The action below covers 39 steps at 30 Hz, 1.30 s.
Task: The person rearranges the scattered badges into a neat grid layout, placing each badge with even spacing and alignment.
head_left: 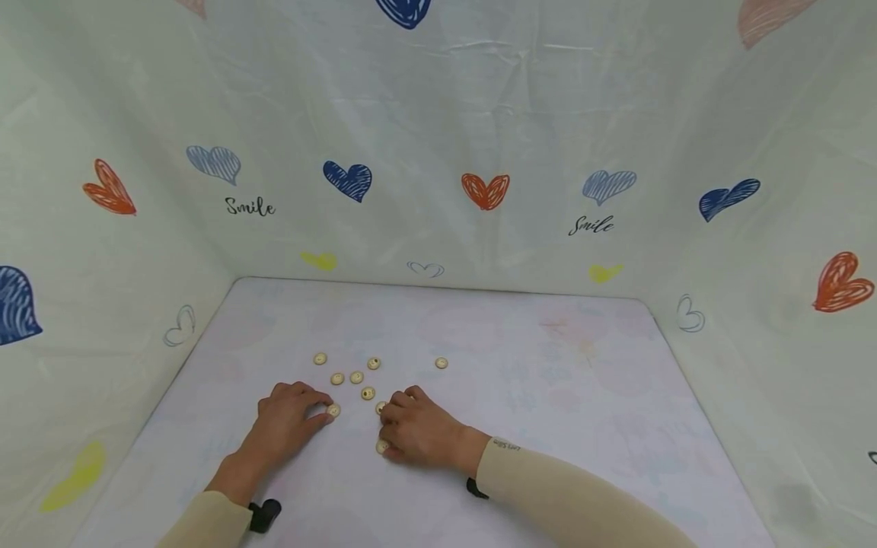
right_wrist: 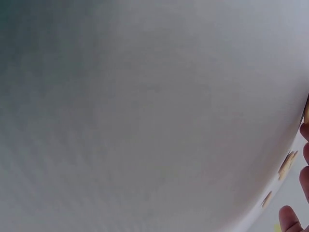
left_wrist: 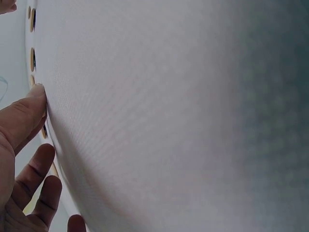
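Between thumb and forefinger of left hand (head_left: 288, 417), holds pale round disc (head_left: 333, 410) on side facing right hand (head_left: 421, 431). Between thumb and forefinger of right hand, pinches second disc (head_left: 382, 447) toward left. Includes third disc (head_left: 380, 408), partly hidden behind right hand.

Wall sheeting (head_left: 438, 106), three sides: pale, creased, glossy; printed hearts (head_left: 348, 181) in blue, orange-red, yellow, pink; "Smile" lettering (head_left: 250, 206), black, twice. Desk (head_left: 582, 380): whitish, faintly mottled, far corners rounded.
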Motion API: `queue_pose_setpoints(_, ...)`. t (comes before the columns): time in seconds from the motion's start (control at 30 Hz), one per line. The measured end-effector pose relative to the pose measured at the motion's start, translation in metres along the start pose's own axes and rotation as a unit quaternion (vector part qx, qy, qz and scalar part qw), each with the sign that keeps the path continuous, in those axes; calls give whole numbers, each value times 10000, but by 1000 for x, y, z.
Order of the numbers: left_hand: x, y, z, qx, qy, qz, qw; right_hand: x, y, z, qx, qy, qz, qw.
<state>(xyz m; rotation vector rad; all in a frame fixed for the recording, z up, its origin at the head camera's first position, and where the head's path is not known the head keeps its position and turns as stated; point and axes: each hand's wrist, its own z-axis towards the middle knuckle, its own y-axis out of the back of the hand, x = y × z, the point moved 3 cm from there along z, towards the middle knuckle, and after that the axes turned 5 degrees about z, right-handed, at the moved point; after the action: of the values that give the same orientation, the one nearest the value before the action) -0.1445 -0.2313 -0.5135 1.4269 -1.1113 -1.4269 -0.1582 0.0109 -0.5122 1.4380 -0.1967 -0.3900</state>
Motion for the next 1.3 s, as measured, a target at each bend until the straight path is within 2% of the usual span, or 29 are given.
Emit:
queue_pose_setpoints(0.4, -3, 4, 3, 76, -29, 0, 10000, -3, 2, 3, 98, -40, 444, 9990)
queue_pose_setpoints(0.7, -1, 4, 5, 49, 3, -1, 10000, -2, 2, 3, 88, -33, 128, 9999)
queue_pose_setpoints(0.87, -2, 3, 5, 109, 39, -38, 9999, -7, 3, 0, 87, -246, -164, 9995)
queue_pose_setpoints(1.07, -5, 2, 4, 230, 100, -9, 9997, -30, 6, -11, 81, -751, -165, 9970)
queue_pose_setpoints(1.3, -5, 1, 1, 129, 97, 158, 9997, -79, 9, -36, -126, -1347, 66, 9908)
